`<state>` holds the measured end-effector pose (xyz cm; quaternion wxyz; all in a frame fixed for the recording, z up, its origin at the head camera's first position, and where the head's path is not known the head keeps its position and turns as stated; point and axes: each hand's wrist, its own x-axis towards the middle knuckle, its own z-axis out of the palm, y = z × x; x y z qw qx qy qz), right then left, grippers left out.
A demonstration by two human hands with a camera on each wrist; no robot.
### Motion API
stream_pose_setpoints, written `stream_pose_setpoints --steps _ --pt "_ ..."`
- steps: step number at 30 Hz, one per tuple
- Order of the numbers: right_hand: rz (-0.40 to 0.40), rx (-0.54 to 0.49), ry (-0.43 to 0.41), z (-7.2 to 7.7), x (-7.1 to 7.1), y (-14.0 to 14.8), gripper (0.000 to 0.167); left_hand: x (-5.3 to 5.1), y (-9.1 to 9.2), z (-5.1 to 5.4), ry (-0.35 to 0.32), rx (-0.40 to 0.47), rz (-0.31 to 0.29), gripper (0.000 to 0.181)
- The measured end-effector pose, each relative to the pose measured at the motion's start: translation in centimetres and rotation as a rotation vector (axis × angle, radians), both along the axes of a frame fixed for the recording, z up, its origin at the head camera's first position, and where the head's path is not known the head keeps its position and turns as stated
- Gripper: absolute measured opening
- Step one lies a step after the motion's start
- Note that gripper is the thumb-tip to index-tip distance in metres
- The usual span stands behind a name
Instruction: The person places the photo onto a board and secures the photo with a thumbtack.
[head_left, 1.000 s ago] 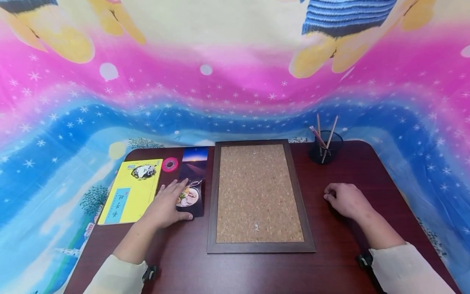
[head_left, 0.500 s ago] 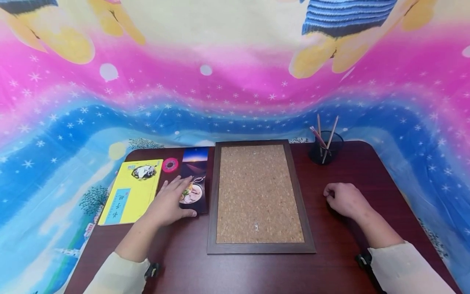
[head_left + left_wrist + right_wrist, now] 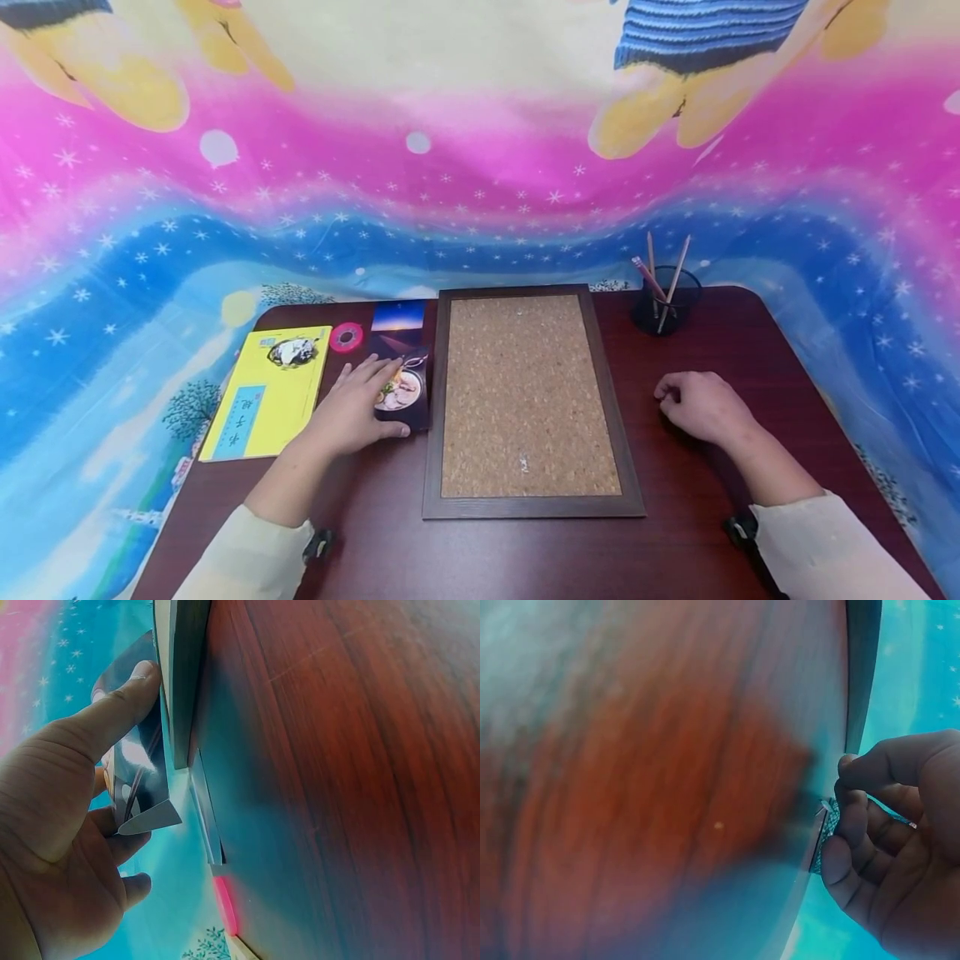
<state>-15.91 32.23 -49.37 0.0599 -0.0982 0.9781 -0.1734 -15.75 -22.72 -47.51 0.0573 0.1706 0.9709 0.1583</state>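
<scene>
My left hand (image 3: 350, 414) pinches a dark photo of a noodle bowl (image 3: 401, 390), thumb on one side and fingers on the other. In the left wrist view this bent photo (image 3: 142, 761) is lifted off the table, beside the frame's edge. A sunset photo (image 3: 397, 317) lies behind it, partly covered. Right of the photos a cork board (image 3: 528, 392) in a brown wooden frame lies flat. My right hand (image 3: 707, 407) rests by the table to the board's right, fingers loosely curled and holding nothing; the right wrist view shows these bent fingers (image 3: 851, 817).
A yellow booklet (image 3: 281, 417) lies at the left edge, with a pink tape roll (image 3: 347, 337) near its top corner. At the back right stands a black mesh cup (image 3: 647, 315) with several pencils (image 3: 677, 275). A printed cloth (image 3: 480, 192) hangs behind the dark red table (image 3: 487, 558).
My left hand has moved right with the noodle photo, which now sits closer to the board's frame. The right hand has barely moved.
</scene>
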Motion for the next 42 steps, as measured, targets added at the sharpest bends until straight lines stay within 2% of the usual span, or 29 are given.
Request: stream_pose_setpoints --steps 10,21,28,36,42 --pt "-0.005 -0.064 0.044 0.6 -0.3 -1.0 0.011 -0.9 0.9 0.5 0.025 -0.001 -0.024 0.11" --pt "-0.042 -0.201 -0.024 1.0 -0.9 -2.0 0.01 -1.9 2.0 0.4 0.014 0.011 -0.025 0.109" --pt "-0.041 -0.256 -0.009 1.2 -1.5 -2.7 0.015 -2.7 2.7 0.4 0.018 0.003 -0.04 0.109" --pt "-0.043 -0.287 0.011 0.6 -2.4 -3.6 0.017 -3.6 3.4 0.2 -0.009 -0.002 -0.031 0.109" --pt "-0.059 -0.308 -0.017 0.6 -2.9 -4.2 0.021 -4.3 4.1 0.0 -0.032 0.006 -0.02 0.108"
